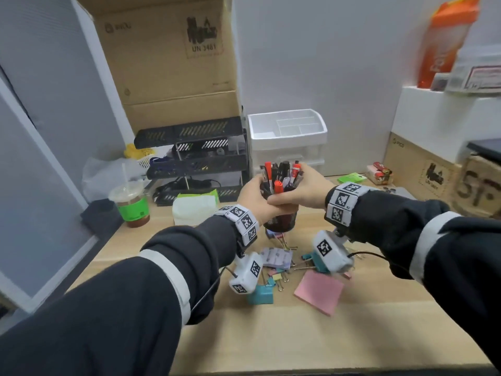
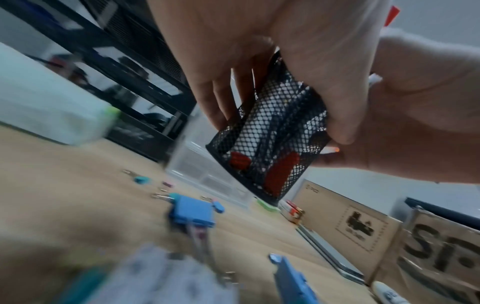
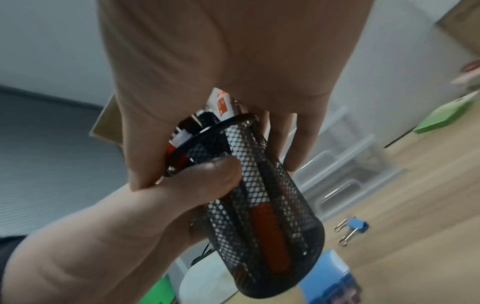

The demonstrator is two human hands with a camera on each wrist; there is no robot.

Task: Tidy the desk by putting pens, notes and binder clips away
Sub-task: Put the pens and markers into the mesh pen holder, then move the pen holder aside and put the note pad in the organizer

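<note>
A black mesh pen cup (image 1: 282, 222) packed with red and black pens (image 1: 280, 175) sits between both hands above the desk's middle. My left hand (image 1: 256, 195) wraps it from the left, and my right hand (image 1: 302, 191) wraps it from the right, over the left thumb. In the wrist views the pen cup (image 2: 267, 144) (image 3: 272, 226) is tilted and looks raised off the wood. Under my wrists lie several binder clips (image 1: 260, 294), a pink sticky pad (image 1: 320, 293) and a lilac note pad (image 1: 278, 257). A green note pad (image 1: 352, 177) lies at the back right.
A white drawer organiser (image 1: 287, 137) stands against the wall behind the cup, with a black mesh tray stack (image 1: 195, 158) to its left. A drink cup (image 1: 131, 204) and a tissue pack (image 1: 196, 206) stand at the left. Cardboard boxes (image 1: 423, 172) line the right side.
</note>
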